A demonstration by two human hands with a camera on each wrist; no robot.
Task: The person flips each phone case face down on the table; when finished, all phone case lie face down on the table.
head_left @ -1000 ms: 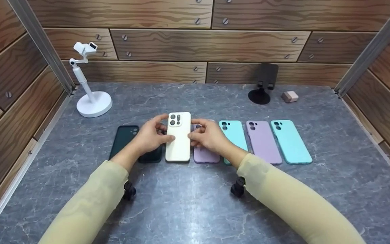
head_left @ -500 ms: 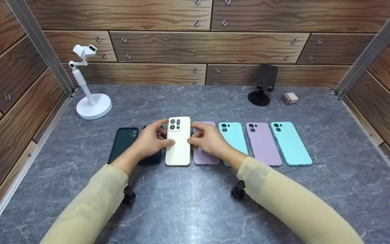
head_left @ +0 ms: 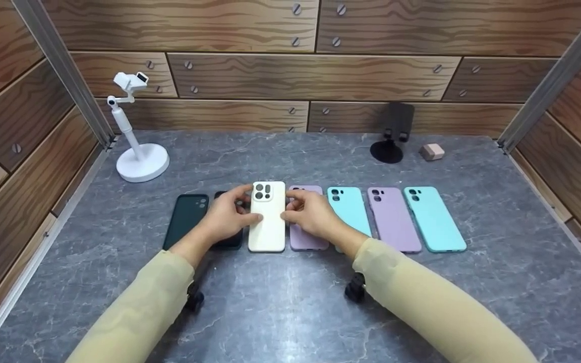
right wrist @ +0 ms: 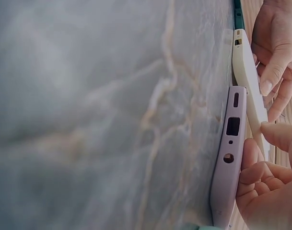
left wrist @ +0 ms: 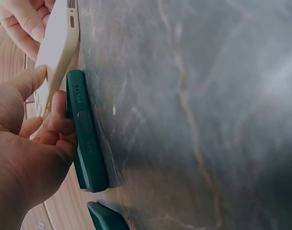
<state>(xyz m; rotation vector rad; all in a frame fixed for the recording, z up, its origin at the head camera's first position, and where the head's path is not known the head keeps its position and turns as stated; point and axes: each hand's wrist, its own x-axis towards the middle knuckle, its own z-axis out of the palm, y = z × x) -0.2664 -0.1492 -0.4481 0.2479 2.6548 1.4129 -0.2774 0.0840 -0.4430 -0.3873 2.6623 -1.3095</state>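
A cream phone case [head_left: 268, 227] with a camera block at its top left is held between both hands, in line with a row of other cases. My left hand [head_left: 226, 216] pinches its left edge, thumb on the back face; my right hand [head_left: 314, 213] grips the right edge likewise. In the right wrist view the cream case [right wrist: 251, 88] leans a little, with its port end low at the tabletop. A dark green case [left wrist: 88, 134] lies right beside the left fingers. A lilac case [right wrist: 228, 148] lies against the right fingers.
Another dark green case [head_left: 185, 217] lies at the row's left end. Rightward lie a turquoise case [head_left: 347, 209], a lilac one [head_left: 395, 222] and a turquoise one [head_left: 434, 219]. Behind stand a white stand [head_left: 142, 164], a black phone stand [head_left: 387, 151] and a small block [head_left: 431, 151].
The cream case has shifted slightly toward the person and lower, more level with its neighbours, both hands still on it. The head view has tilted up a little.
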